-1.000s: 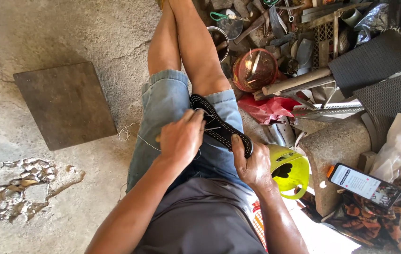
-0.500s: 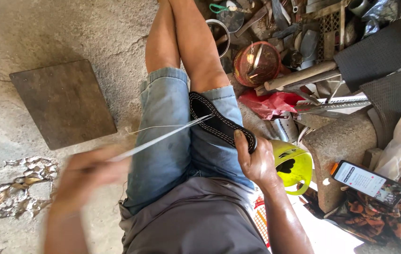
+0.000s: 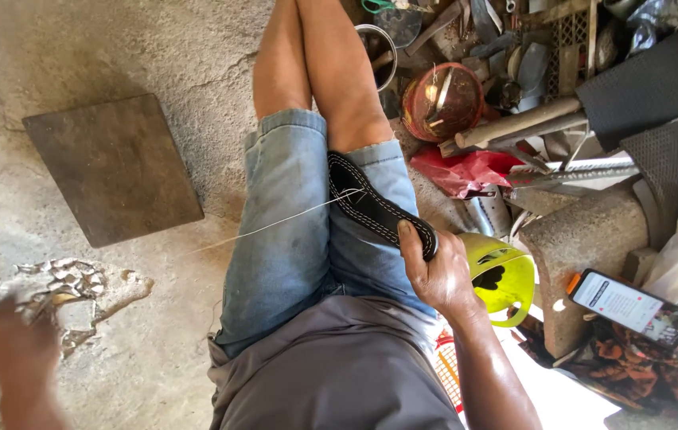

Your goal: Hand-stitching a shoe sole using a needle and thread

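Stitching step: right hand (image 3: pixel 434 275) pins a black sandal sole (image 3: pixel 375 209) w/ white edge stitches on the denim-clad thigh. Left hand (image 3: pixel 17 354), blurred, grip unclear, draws white thread (image 3: pixel 275 226) taut over the floor. Next stitch likely needs thread kept tight, sole steady.

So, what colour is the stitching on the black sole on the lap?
White, a dotted line along the edge of the black sole, seen in the head view.

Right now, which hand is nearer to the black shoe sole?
Right. The right hand grips the black shoe sole on the lap; the left hand is far out, pulling thread.
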